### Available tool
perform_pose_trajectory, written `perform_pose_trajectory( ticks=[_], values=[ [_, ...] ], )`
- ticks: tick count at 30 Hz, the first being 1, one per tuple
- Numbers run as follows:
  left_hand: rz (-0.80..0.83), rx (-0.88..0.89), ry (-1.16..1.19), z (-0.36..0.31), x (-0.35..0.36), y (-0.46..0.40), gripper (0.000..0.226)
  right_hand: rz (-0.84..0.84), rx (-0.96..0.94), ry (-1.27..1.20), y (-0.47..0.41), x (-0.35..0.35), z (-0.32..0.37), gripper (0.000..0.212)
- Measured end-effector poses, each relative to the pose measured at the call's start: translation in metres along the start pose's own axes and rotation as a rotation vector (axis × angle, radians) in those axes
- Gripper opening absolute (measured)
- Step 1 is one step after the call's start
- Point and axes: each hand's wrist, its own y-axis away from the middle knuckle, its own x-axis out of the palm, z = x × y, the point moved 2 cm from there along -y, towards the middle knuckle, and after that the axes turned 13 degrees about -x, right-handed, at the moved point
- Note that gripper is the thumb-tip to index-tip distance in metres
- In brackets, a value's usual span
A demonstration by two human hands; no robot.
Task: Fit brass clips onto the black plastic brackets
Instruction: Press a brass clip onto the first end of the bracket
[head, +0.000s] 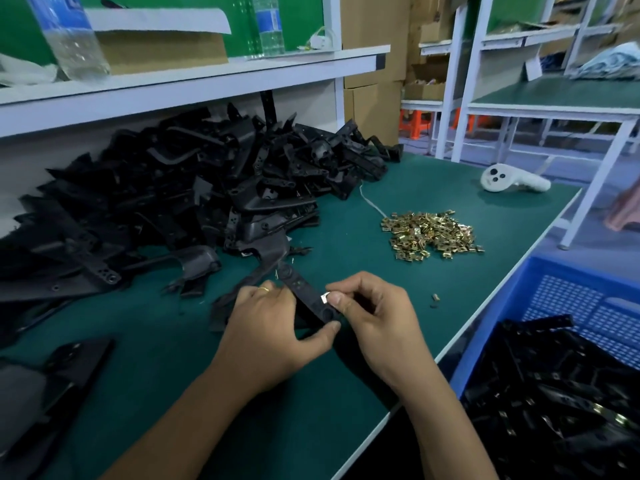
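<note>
Left hand (266, 327): curled round the bracket (308, 296), thumb under its near end, fingers over the top, pinning it just above the desk (346, 216).
Right hand (374, 317): thumb and forefinger pinched on one clip (325, 298), pressing it onto the bracket's right edge, near the round boss at the near end.
Bracket: a black strip running up and away from the hands, its far end lying against the loose parts at the foot of the pile (194, 199).
Clip: only a small bright corner shows beside the thumbnail; whether it is fully seated, I cannot tell.
Supply: brass heap (431, 235) well to the right and beyond the hands; pile of black brackets to the left and behind.
Crate (568, 306): blue, at the right edge of the desk, black parts inside, some showing brass.
Risk, skew: if the thumb pushes off-square, the clip may ride on crooked and jam.
Risk, slip: such a small clip could pop out of the pinch and land by the stray bits (435, 301) lying on the desk.
Risk, twist: the left grip sits only at one end; a hard push could make the bracket pivot.
</note>
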Motion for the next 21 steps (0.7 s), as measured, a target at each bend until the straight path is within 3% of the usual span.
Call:
perform_pose_trajectory(
  ticks=[6, 14, 21],
  values=[
    [0.123, -0.080, -0.192, 0.000, 0.003, -0.005, 0.063, 0.000, -0.032, 0.031, 0.000, -0.004, 0.001, 0.015],
    [0.059, -0.014, -0.272, -0.008, 0.003, -0.008, 0.061, 0.033, 0.024, 0.124, 0.003, -0.001, 0.003, 0.019],
    [0.128, -0.172, -0.271, -0.003, 0.007, -0.014, 0.063, -0.028, 0.145, 0.034, 0.001, 0.005, 0.008, 0.034]
  ],
)
